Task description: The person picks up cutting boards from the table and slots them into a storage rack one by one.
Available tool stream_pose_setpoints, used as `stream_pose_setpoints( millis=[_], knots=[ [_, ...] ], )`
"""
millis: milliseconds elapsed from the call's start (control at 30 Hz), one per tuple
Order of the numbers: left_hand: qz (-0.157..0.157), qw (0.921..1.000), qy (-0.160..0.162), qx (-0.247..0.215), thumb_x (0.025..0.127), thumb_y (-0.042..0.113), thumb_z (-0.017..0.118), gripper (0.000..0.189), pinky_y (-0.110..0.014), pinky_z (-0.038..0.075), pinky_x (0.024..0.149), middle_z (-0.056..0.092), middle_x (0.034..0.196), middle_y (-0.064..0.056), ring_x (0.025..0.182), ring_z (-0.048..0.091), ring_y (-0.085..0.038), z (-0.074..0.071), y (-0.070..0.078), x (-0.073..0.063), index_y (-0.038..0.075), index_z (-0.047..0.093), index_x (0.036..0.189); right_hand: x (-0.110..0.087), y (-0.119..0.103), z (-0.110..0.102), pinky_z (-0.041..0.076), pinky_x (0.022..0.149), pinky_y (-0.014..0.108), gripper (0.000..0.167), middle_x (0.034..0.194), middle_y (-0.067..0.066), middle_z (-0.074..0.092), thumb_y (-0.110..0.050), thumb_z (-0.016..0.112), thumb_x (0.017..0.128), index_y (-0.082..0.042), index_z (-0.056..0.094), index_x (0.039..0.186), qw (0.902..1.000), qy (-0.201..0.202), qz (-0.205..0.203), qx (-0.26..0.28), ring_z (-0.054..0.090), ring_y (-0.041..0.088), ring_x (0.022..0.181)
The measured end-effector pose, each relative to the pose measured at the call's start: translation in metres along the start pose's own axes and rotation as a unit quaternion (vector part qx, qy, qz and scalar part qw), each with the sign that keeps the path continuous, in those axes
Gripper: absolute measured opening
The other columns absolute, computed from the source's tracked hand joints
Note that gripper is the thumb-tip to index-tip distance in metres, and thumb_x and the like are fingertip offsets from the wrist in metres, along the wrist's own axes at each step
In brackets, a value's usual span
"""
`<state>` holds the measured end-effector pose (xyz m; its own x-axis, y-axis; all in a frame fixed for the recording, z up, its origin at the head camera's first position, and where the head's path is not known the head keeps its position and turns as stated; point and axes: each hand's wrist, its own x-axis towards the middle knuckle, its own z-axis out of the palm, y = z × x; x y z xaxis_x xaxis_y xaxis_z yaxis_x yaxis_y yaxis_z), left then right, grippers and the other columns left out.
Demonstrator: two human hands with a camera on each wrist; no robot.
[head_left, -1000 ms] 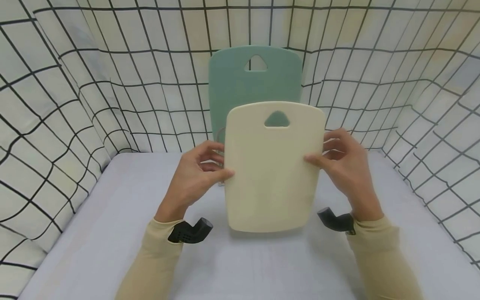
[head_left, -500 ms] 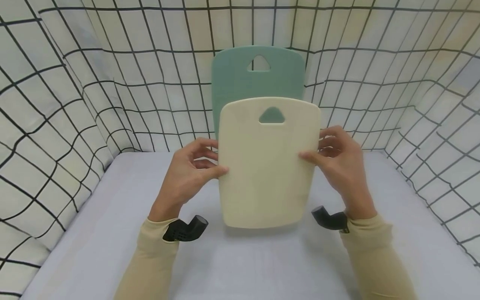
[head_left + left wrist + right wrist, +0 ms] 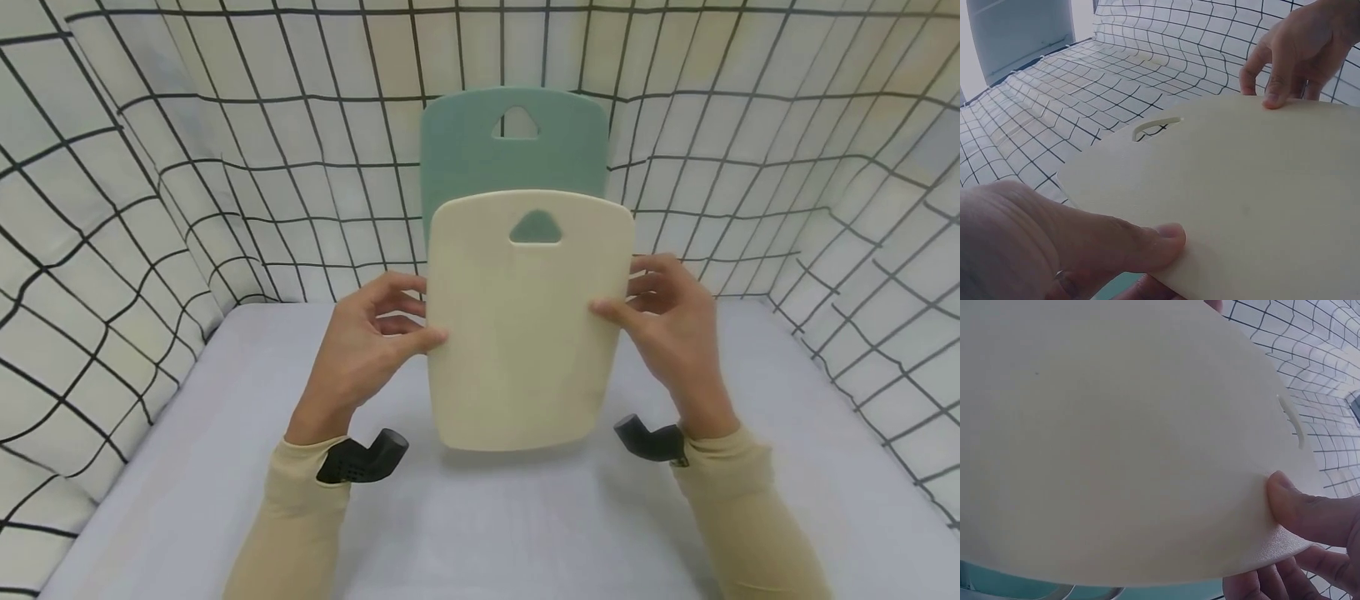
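A cream cutting board (image 3: 525, 333) with a rounded triangular handle hole is held upright above the table in the head view. My left hand (image 3: 360, 354) pinches its left edge, thumb on the near face and fingers behind. On the opposite edge my right hand (image 3: 667, 333) grips it the same way. Behind it stands a larger green cutting board (image 3: 513, 158), its lower part hidden by the cream one. In the right wrist view, curved metal wire (image 3: 1063, 592) shows below the cream board, in front of the green one.
A white table (image 3: 487, 525) lies under the hands. Grid-patterned cloth walls (image 3: 300, 167) rise at the back and both sides. Each wrist wears a black camera, one on the left sleeve (image 3: 363, 457) and one on the right (image 3: 651, 440).
Both hands have carried the cream board a little to the left and slightly up in the head view. The green board stays standing behind; the grip on the cream board looks the same.
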<state>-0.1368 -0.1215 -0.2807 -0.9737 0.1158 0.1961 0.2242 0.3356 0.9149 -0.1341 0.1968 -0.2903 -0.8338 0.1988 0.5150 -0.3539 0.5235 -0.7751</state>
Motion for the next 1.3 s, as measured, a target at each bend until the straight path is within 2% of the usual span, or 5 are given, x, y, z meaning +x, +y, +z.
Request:
stream_pose_setpoints(
  millis=[400, 633, 1067, 1300],
  knots=[
    [0.01, 0.9999, 0.005, 0.002, 0.082, 0.009, 0.083, 0.044, -0.03, 0.061, 0.078, 0.071, 0.109, -0.006, 0.085, 0.074, -0.019, 0.0, -0.002, 0.002, 0.02, 0.069, 0.122, 0.0, 0.001, 0.005, 0.054, 0.067, 0.014, 0.045, 0.096, 0.013, 0.074, -0.018, 0.092, 0.078, -0.011, 0.07, 0.117, 0.9999, 0.01, -0.003, 0.005, 0.066, 0.002, 0.07],
    [0.0, 0.9999, 0.01, 0.013, 0.083, 0.014, 0.084, 0.043, -0.032, 0.06, 0.079, 0.071, 0.109, -0.005, 0.088, 0.073, -0.021, 0.001, -0.002, 0.002, 0.022, 0.068, 0.122, 0.0, 0.001, 0.006, 0.054, 0.067, 0.015, 0.044, 0.094, 0.013, 0.074, -0.018, 0.092, 0.078, -0.01, 0.07, 0.116, 0.9999, 0.007, -0.01, 0.009, 0.066, 0.003, 0.069],
    [0.041, 0.9986, 0.014, 0.03, 0.084, 0.008, 0.083, 0.042, -0.029, 0.061, 0.078, 0.074, 0.11, -0.011, 0.084, 0.075, -0.017, 0.002, -0.009, 0.0, 0.015, 0.066, 0.123, 0.0, 0.001, 0.008, 0.054, 0.066, 0.016, 0.043, 0.091, 0.013, 0.074, -0.017, 0.093, 0.076, -0.011, 0.071, 0.113, 0.9998, 0.009, -0.013, 0.009, 0.066, 0.004, 0.067],
    [0.04, 0.9981, 0.024, 0.041, 0.085, 0.009, 0.083, 0.042, -0.027, 0.061, 0.079, 0.073, 0.111, -0.009, 0.084, 0.074, -0.014, -0.001, -0.016, -0.002, 0.015, 0.066, 0.123, -0.002, 0.003, 0.016, 0.054, 0.064, 0.014, 0.042, 0.09, 0.015, 0.074, -0.015, 0.092, 0.076, -0.007, 0.068, 0.11, 0.9999, 0.003, -0.015, 0.004, 0.065, 0.003, 0.066]
  ],
)
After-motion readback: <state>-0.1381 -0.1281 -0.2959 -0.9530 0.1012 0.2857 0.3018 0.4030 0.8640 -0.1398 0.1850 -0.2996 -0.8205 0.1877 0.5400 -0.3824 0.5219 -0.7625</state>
